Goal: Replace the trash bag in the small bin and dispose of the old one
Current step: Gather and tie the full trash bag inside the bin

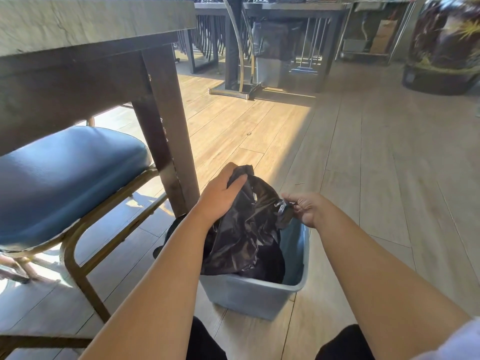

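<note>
The small bin [255,294] stood on the floor [363,152] beside a table leg [166,131]. A black bag [246,224] hung partly inside it, bunched above the rim. The left hand [220,196] was closed around the bag's top; the right hand [304,207] pinched one edge (old bag or new could not be determined). Judged progress: early, with disposal outstanding. A blue chair [65,178] stood further left.
</note>
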The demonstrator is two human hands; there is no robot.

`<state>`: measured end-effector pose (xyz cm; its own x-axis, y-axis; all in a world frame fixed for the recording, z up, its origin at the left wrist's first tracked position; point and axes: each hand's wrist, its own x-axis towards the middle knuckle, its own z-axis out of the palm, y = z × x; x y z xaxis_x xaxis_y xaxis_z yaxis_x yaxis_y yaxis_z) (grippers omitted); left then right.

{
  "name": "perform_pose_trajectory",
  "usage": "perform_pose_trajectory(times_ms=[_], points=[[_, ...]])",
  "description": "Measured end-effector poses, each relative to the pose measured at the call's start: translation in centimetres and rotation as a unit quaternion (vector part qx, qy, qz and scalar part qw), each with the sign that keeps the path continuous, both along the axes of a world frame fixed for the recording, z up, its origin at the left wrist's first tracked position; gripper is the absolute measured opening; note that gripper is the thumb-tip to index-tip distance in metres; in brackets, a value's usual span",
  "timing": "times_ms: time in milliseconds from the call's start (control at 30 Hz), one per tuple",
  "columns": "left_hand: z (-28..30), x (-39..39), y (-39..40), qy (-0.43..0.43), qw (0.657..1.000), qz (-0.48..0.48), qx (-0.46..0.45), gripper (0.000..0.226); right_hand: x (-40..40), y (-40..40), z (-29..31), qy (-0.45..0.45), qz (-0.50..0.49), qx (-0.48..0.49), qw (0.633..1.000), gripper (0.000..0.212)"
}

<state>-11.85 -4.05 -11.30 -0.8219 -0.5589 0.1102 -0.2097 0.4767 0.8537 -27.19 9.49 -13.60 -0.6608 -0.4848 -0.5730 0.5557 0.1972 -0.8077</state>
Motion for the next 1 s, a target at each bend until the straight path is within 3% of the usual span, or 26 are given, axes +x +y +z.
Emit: perform_pose_trajectory(times_ms=[100,167,233,333,400,467,567,700,800,933,1000], points=[[0.0,-0.6,0.7,-0.009,1.0,-0.027,0.0,0.019,1.0,-0.4,0.5,-0.027,0.062,-0.012,0.998,0.022],[-0.1,-0.9,0.8,-0.018,0.999,-0.034,-0.003,0.021,0.8,-0.5,0.7,-0.003,0.044,-0.029,0.999,0.02],[-0.1,-0.8,0.5,-0.023,0.999,-0.024,-0.002,0.022,-0.3,-0.1,0.3,0.114,-0.018,0.034,0.993,0.017],[-0.5,0.1,-0.5,-0.029,1.0,0.002,-0.01,0.022,-2.7,1.5,-0.6,0.336,-0.114,0.184,0.917,0.018],[-1.0,0.7,-1.1,-0.047,0.999,0.004,-0.022,0.021,-3.5,2.2,-0.7,0.376,-0.162,0.187,0.893,0.016],[-1.4,0.4,-1.2,-0.065,0.997,-0.01,-0.031,0.019,-3.5,2.2,-0.4,0.392,-0.165,0.139,0.894,0.013],[-1.4,-1.4,-0.5,-0.064,0.994,-0.041,-0.074,0.019,-2.0,1.2,0.7,0.383,-0.086,0.012,0.92,0.015],[-1.0,-3.3,0.9,-0.054,0.991,-0.083,-0.092,0.044,-0.8,0.6,1.7,0.306,0.023,-0.126,0.944,0.019],[-1.0,-4.0,1.3,-0.07,0.989,-0.095,-0.089,0.027,-0.8,1.0,2.2,0.219,0.044,-0.193,0.955,0.017],[-0.9,-4.3,1.7,-0.036,0.991,-0.045,-0.123,0.013,-1.6,2.3,2.4,0.15,0.017,-0.228,0.962,0.02],[-1.0,-4.1,1.7,-0.016,0.993,-0.009,-0.113,0.017,-2.2,3.2,1.6,0.188,0.036,-0.154,0.969,0.025]])
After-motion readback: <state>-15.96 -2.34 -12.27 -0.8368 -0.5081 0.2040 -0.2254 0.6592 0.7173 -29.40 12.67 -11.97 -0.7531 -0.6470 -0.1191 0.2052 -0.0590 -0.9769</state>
